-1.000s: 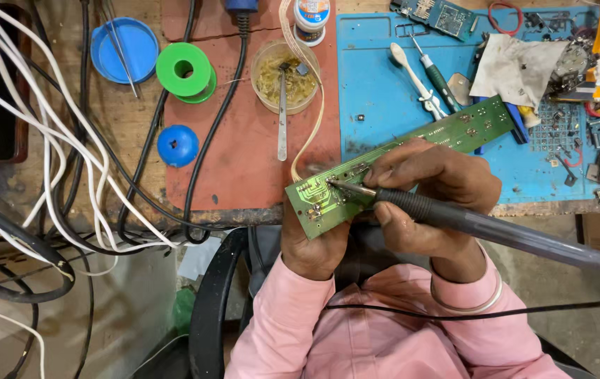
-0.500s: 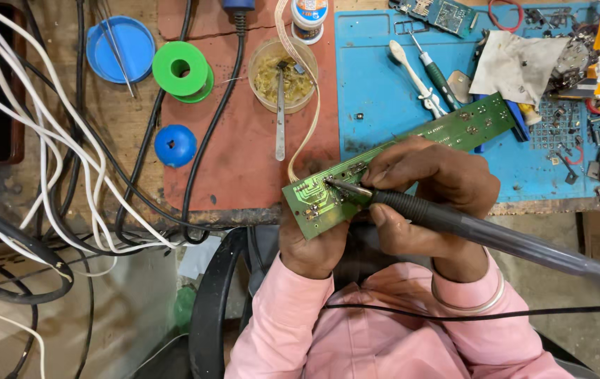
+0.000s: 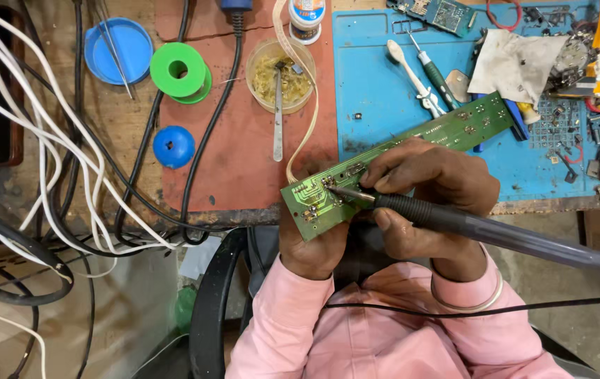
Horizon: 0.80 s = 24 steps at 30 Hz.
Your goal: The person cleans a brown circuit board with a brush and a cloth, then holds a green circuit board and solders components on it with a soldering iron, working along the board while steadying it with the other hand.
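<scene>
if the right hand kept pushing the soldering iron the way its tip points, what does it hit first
The right hand aims the soldering iron left; its tip already sits at the solder pads on the green circuit board, held by the left hand. It meets the board first.

Glossy green circuit board (image 3: pixel 398 165), matt rubber mat (image 3: pixel 384 105)

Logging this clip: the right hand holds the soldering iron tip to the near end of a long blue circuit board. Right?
Not quite: the head view shows the circuit board is green, not blue. The right hand does hold the soldering iron tip to its near end.
</scene>
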### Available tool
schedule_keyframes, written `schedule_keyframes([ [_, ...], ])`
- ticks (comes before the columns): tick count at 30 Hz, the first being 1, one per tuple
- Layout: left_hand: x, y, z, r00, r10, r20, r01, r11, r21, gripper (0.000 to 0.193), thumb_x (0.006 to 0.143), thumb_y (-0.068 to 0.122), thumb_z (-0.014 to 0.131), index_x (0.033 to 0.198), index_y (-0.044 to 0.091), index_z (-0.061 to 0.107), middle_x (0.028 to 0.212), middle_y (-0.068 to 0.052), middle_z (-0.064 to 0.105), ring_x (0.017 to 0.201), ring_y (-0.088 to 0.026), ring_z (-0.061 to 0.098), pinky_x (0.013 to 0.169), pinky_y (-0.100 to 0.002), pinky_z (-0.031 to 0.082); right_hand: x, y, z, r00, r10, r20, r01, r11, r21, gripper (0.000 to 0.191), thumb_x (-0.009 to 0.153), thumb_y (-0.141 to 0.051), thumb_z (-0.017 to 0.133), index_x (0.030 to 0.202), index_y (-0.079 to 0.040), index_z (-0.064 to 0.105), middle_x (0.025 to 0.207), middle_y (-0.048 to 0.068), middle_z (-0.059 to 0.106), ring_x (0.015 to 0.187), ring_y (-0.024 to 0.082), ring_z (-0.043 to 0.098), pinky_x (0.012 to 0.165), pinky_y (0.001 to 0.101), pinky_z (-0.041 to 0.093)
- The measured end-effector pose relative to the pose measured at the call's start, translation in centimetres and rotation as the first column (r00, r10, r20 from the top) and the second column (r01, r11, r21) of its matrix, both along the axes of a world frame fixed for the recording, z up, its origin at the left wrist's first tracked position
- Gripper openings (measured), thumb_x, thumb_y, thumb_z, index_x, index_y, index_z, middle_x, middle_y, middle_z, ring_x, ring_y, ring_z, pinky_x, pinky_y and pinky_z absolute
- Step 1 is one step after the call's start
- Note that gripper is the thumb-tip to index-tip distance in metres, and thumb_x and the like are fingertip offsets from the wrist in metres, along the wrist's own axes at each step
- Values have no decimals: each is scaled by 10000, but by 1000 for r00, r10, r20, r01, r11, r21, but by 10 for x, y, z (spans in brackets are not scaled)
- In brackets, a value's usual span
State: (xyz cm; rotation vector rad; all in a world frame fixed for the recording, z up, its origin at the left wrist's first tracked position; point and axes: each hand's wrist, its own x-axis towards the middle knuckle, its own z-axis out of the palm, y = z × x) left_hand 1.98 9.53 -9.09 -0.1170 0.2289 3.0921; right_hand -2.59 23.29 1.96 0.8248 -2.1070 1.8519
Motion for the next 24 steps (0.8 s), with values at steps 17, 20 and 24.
schedule_keyframes([
  [17,7,7,25,877,452,-163,-467,724,-507,184,1027,33,705,1128,-121,696,1104,-137,733,1020,-187,695,940,-326,550,-4,1,-6,999,-24,-34,23,999,-40,273,942,-171,790,1044,21,625,942,200,715,854,212,716,784,276,593],
  [20,5,5,28,924,379,-50,-364,832,-418,265,978,62,712,1189,-94,676,1155,-133,722,1058,-212,699,967,-356,556,-4,2,-5,1000,-9,-11,8,998,-55,279,945,-181,789,1043,22,625,965,216,719,846,204,715,775,272,593],
  [24,1,1,31,979,204,-27,-205,946,-251,294,978,89,724,1212,-76,659,1210,-153,715,1112,-254,712,1028,-406,569,-7,4,-4,1000,-2,-7,1,996,-85,310,952,-213,795,1044,20,612,975,214,724,827,190,718,753,259,598],
])
